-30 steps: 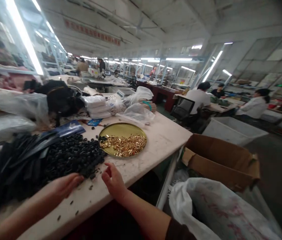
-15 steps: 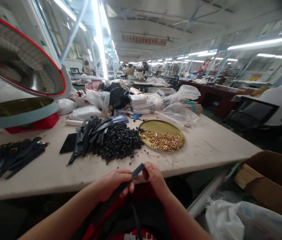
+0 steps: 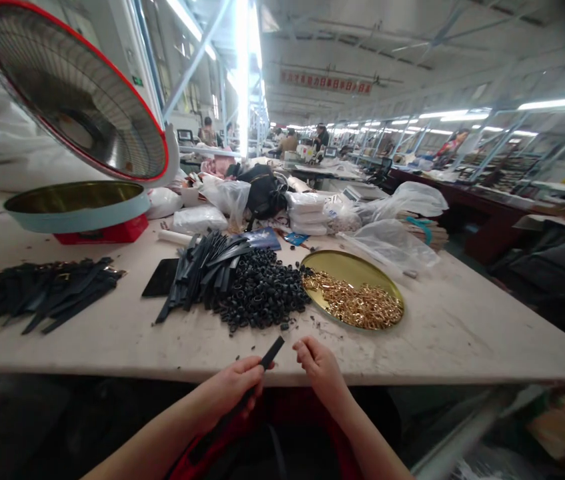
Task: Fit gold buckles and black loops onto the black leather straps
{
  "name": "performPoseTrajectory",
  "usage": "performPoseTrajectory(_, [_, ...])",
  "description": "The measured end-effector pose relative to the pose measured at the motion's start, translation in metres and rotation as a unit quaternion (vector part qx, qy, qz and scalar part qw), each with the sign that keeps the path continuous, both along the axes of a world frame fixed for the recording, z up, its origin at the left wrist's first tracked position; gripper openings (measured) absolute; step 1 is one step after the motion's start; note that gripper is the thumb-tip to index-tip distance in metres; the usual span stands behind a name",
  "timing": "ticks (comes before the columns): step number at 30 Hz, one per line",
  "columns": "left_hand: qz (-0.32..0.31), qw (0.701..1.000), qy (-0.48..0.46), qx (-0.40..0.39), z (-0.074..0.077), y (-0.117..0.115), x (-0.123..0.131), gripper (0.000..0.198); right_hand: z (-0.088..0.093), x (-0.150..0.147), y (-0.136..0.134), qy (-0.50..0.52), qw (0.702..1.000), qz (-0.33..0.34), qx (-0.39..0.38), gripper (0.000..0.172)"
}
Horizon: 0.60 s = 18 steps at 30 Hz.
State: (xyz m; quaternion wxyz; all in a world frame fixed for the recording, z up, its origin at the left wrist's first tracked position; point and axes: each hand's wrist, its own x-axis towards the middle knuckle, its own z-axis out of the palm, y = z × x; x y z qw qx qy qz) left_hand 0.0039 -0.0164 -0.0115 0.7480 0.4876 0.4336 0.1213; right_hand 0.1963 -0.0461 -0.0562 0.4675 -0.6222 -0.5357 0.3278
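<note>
My left hand [image 3: 242,382] is closed around a black strap [image 3: 273,351], whose flat end points up and to the right over the table's front edge. Just right of that end, apart from it, is my right hand [image 3: 318,363], its fingers curled together; what they hold, if anything, is hidden. Beyond both hands lies a heap of small black loops [image 3: 265,293]. A pile of black straps [image 3: 202,270] leans against the heap on its left. Gold-coloured metal buckles [image 3: 362,305] fill the front part of a round yellow tray [image 3: 347,261].
More black straps [image 3: 57,293] with gold fittings lie on the table [image 3: 467,327] at the left. Behind them are a blue round pan [image 3: 79,217] on a red base and a red-rimmed fan-shaped heater [image 3: 82,87]. Plastic bags [image 3: 392,240] and a black bag [image 3: 262,190] sit at the back.
My right hand has come away from the strap's end, leaving a gap. My left hand still grips the strap. The view has shifted, so the table's things appear farther right.
</note>
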Motion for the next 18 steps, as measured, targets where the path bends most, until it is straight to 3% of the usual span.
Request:
performPoseTrajectory(4, [0.066, 0.997, -0.011, -0.043, -0.021, 0.022, -0.001, 0.043, -0.008, 0.019, 0.023, -0.174, 0.984, -0.044, 0.023, 0.018])
performPoseTrajectory(11, [0.051, 0.997, -0.004, -0.063, -0.024, 0.040, 0.006, 0.034, -0.013, 0.008, 0.064, -0.400, 0.914, 0.069, 0.021, 0.013])
performPoseTrajectory(14, [0.052, 0.997, -0.005, -0.064, -0.022, 0.042, 0.005, 0.033, -0.015, 0.006, 0.068, -0.408, 0.909, 0.081, -0.003, 0.008])
performPoseTrajectory(18, [0.051, 0.996, -0.011, -0.072, -0.019, 0.042, 0.005, 0.030, -0.017, 0.008, 0.060, -0.349, 0.934, 0.064, -0.049, 0.006])
